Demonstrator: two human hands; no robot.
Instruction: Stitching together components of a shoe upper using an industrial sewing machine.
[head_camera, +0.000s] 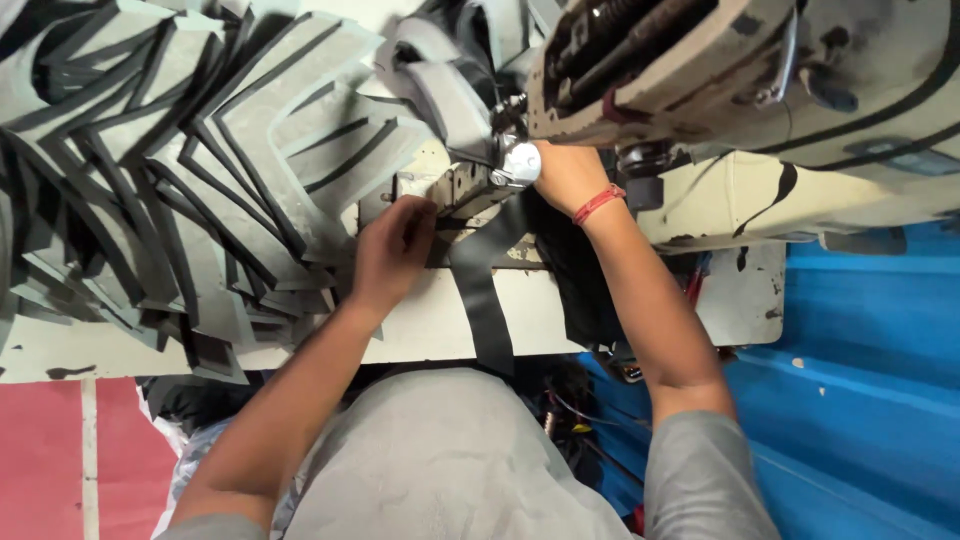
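**Closely: two hands feed dark strap under a sewing machine**

Nearest, a person in a grey shirt leans over a pale tabletop (430, 330). A dark strap (480, 290) hangs off its front edge and runs up toward the sewing machine (700, 70). The left hand (392, 250) lies flat, fingers loosely curled, pressing the material beside the needle area. The right hand (565, 175), wearing a red wristband, reaches under the machine head; its fingers are hidden, so its grip cannot be told. Both hands sit near the needle, so a slip could catch a finger. Farther left, grey cut pieces (180, 170) are stacked.
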